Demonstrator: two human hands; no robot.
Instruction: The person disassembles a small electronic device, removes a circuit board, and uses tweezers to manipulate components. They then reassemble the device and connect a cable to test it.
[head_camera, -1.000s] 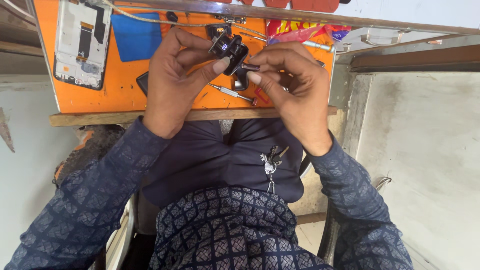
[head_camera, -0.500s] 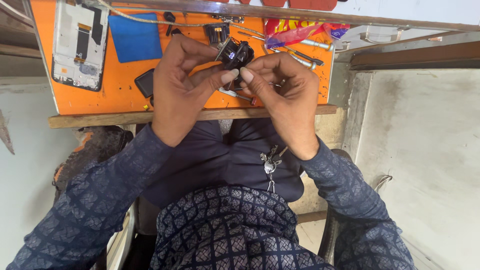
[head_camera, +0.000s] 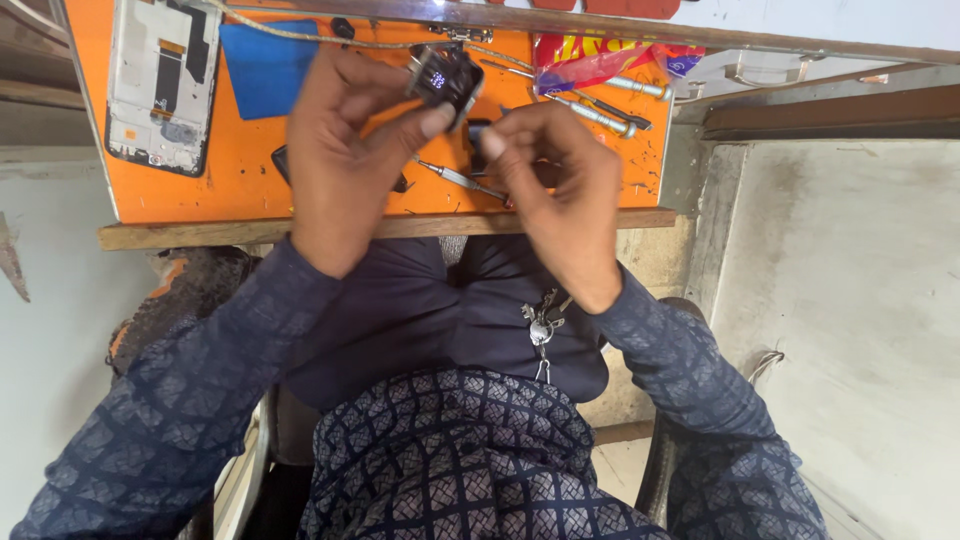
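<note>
left hand (head_camera: 345, 160) pinches a small black electronic module (head_camera: 445, 75) between thumb and fingertips – it's held up in the air over the orange mat (head_camera: 240, 170) near the far edge of the surface, not resting on anything. a small lit display shows on its face, digits too blurred to make out

right hand (head_camera: 565, 190) sits just beside it, fingers curled in, thumb and forefinger pressed close near a second dark bit just below the module; cannot tell if that grip is actually closed on it or only touching

handling judgement: module looks light, rigid, small – probably fragile at the display and any exposed contacts. best taken by the outer edges of the casing, as the left hand does now, keeping fingertips off the lit face

pose: both forearms reach forward from patterned dark sleeves, wrists bent inward, hands meeting at centre above the mat

around them – opened phone frame (head_camera: 160, 85) at the mat's left, blue pad (head_camera: 265, 65) next to it, screwdrivers (head_camera: 590, 110) and a red wrapper (head_camera: 600, 60) to the right, tweezers-like tool (head_camera: 460, 180) under the hands. a key bunch (head_camera: 540, 330) hangs at the person's waist
</note>
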